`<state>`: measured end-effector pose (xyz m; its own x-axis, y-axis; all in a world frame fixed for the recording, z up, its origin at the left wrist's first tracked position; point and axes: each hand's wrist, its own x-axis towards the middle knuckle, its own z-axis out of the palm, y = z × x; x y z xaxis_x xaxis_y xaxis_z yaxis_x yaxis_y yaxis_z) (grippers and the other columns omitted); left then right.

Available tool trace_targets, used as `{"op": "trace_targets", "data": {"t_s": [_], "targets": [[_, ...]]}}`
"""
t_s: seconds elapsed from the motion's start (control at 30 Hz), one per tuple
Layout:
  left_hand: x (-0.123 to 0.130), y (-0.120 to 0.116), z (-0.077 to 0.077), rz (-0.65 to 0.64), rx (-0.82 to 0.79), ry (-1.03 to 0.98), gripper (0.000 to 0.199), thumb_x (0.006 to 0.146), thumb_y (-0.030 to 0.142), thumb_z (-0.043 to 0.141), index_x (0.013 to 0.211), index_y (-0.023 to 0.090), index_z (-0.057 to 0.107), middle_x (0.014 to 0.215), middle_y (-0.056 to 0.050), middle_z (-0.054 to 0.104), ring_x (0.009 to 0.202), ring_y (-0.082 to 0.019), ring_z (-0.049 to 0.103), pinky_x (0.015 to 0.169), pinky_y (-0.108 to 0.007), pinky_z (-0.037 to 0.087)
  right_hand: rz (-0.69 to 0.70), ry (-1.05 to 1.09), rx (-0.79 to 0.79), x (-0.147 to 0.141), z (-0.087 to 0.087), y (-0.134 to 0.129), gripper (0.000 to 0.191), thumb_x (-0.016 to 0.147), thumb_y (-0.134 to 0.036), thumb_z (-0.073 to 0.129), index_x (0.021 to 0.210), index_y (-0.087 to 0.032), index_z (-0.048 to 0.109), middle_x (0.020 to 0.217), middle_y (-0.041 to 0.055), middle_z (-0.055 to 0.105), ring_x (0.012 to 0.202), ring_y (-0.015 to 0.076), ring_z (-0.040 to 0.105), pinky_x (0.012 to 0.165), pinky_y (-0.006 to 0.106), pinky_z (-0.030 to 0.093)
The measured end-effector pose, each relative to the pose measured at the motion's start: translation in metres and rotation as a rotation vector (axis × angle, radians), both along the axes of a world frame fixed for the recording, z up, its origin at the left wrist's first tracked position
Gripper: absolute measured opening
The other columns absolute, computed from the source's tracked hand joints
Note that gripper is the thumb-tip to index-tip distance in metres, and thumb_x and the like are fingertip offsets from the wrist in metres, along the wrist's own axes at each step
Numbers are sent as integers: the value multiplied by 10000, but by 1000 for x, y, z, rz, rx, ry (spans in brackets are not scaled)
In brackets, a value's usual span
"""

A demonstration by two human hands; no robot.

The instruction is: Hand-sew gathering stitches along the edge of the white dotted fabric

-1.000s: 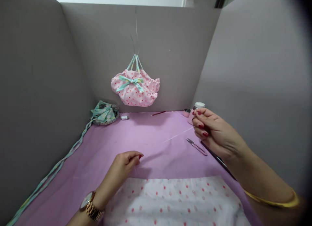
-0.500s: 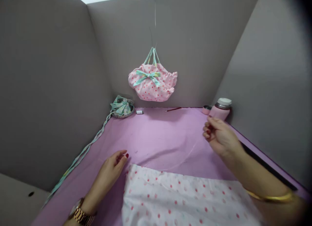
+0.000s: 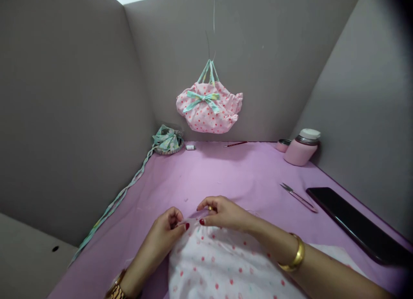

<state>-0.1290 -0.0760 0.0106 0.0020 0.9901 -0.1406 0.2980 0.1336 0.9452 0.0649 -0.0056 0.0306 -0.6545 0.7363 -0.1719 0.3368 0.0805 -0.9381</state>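
A white cloth with pink and red dots [image 3: 222, 264] lies at the near side of the table, its top left corner raised between my hands. My left hand [image 3: 164, 232] is closed on that corner, pinching it between thumb and fingers. Just to the right, my right hand [image 3: 222, 214] has its thumb on the front of the cloth's edge and its fingers curled behind. Whether a needle or thread is also in these fingers is too small to tell.
Thread snips [image 3: 299, 198] and a black phone-like slab [image 3: 355, 223] lie at the right. A pink jar [image 3: 300, 150] stands behind them. A dotted pouch [image 3: 209, 114] hangs on the back wall. Green patterned ties [image 3: 129, 185] trail from a basket [image 3: 169, 150] at the left.
My right hand has come down and left from near the jar to the cloth's corner. My left hand has moved right and taken hold of the cloth. The snips are now uncovered.
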Motion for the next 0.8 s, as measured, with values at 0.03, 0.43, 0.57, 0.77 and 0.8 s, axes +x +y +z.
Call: {"op": "trace_targets", "data": {"t_s": [0.03, 0.43, 0.57, 0.77, 0.8], "targets": [[2, -1, 3, -11, 3, -48, 147, 709, 269, 571, 726, 201, 441, 570, 77, 442, 489, -94, 388, 462, -201, 275, 60, 15, -22, -2, -1, 1, 338, 649, -251, 709, 960, -146, 627, 533, -75, 427, 463, 60, 352, 437, 175, 261], [19, -13, 42, 26, -70, -444, 306, 747, 350, 644, 979, 191, 522, 806, 0, 591, 667, -112, 548, 608, -213, 421, -24, 264, -293, -7, 8, 0, 225, 649, -314, 692, 638, -126, 569, 549, -51, 472, 496, 61, 391, 487, 180, 296], [18, -22, 32, -134, -210, -528, 357, 643, 265, 747, 924, 156, 556, 791, -37, 647, 667, -154, 607, 632, -271, 457, -118, 285, -362, -1, 16, -6, 208, 603, -281, 723, 633, -131, 582, 561, -39, 538, 507, 76, 452, 515, 190, 337], [25, -26, 37, 20, -163, -634, 473, 607, 243, 771, 998, 179, 512, 841, -33, 647, 703, -164, 625, 663, -280, 468, -93, 312, -333, -4, 24, -10, 254, 583, -318, 752, 637, -120, 602, 578, -35, 554, 522, 74, 454, 533, 192, 329], [27, -24, 39, 51, -143, -642, 516, 613, 237, 768, 1043, 191, 486, 838, -22, 639, 689, -155, 620, 651, -272, 465, -85, 313, -325, -5, 25, -10, 259, 584, -324, 752, 635, -118, 604, 570, -38, 544, 517, 70, 441, 528, 189, 319]]}}
